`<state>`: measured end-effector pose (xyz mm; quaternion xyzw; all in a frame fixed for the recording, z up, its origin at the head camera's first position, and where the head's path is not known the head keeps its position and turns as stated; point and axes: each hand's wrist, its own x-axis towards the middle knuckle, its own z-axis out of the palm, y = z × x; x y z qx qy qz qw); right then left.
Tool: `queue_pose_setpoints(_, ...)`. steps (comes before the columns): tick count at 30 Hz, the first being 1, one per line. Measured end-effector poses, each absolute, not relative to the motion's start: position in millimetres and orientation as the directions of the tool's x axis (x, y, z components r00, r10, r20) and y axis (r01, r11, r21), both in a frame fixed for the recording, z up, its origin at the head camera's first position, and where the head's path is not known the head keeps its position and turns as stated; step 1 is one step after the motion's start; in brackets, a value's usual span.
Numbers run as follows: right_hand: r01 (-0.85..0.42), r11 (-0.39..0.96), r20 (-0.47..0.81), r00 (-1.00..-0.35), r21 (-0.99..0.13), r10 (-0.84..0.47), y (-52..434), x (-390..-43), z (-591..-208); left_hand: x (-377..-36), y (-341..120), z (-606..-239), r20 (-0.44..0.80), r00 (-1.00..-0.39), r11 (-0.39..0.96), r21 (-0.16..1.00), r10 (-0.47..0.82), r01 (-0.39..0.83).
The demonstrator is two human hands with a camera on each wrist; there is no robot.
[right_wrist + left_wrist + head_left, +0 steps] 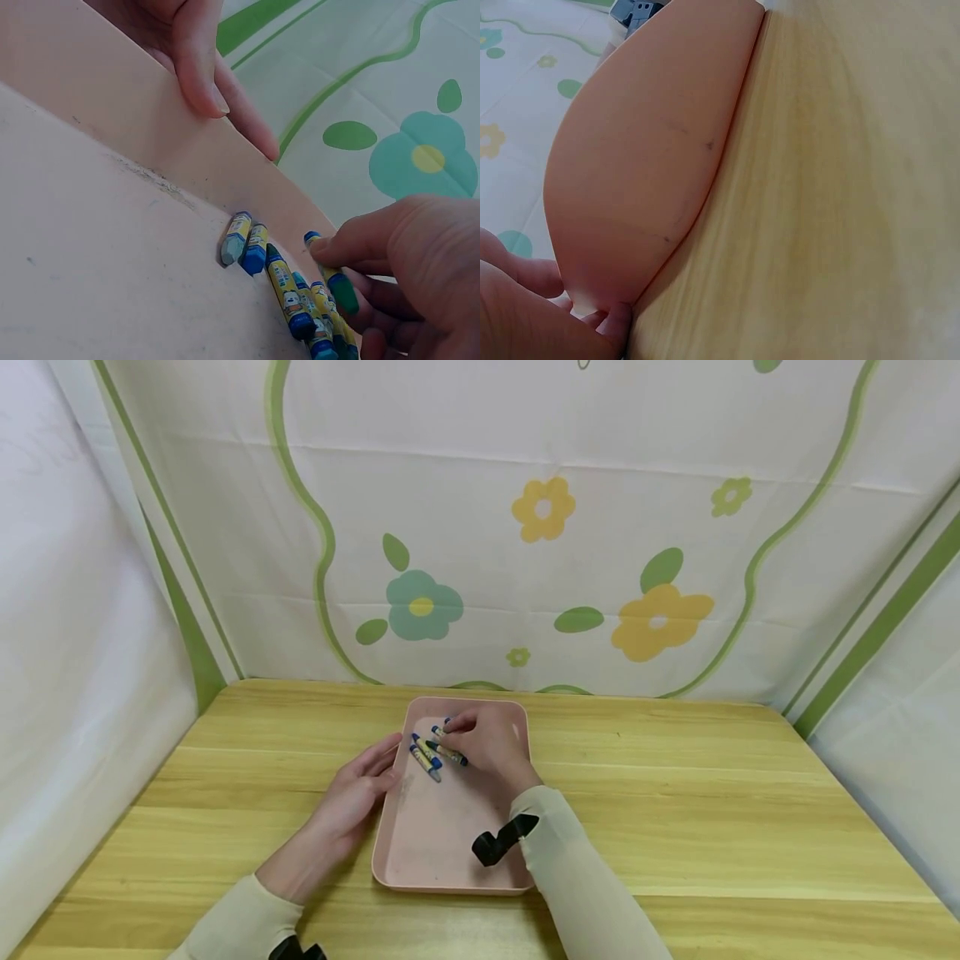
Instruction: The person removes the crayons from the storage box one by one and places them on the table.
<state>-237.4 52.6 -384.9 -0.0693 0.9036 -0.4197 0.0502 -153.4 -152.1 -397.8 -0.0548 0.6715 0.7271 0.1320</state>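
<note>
We see a shallow pink plastic tray [435, 843] lying lengthwise on the pale wooden tabletop [750, 827], near its far edge and about midway between the side edges. In the far half of the tray lies a small cluster of paper-wrapped blue and green wax crayons [429, 755], close to its left wall. Our left hand [358, 787] rests with straight fingers [201, 67] laid over the tray's left rim, steadying it. Our right hand [489, 745] hovers over the crayons with its fingers curled, pinching one green crayon [334, 279] between thumb and fingertips. We judge these crayons light, stiff but snappable, and a little waxy, apt to roll on the smooth tray floor; the paper sleeve around the middle looks like the surest place to pinch.
</note>
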Motion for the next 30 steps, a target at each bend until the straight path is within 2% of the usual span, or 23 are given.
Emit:
queue_pose_setpoints(8,-0.128,0.716,0.096,-0.992,-0.686,-0.085,51.4,-236.5,-382.9,-153.3,-153.6,-398.5,-0.253,-0.959,-0.07,0.962,0.125,-0.263)
queue_pose_setpoints(14,-0.175,0.74,0.155,-0.983,-0.649,-0.096,51.0,-236.5,-380.7,-153.8,-154.4,-398.9,-0.252,-0.96,-0.074,0.962,0.121,-0.262)
queue_pose_setpoints(30,-0.142,0.606,0.123,-0.99,-0.783,-0.073,55.1,-234.0,-375.8,-154.4,-152.4,-399.8,-0.254,-0.959,-0.074,0.962,0.127,-0.264)
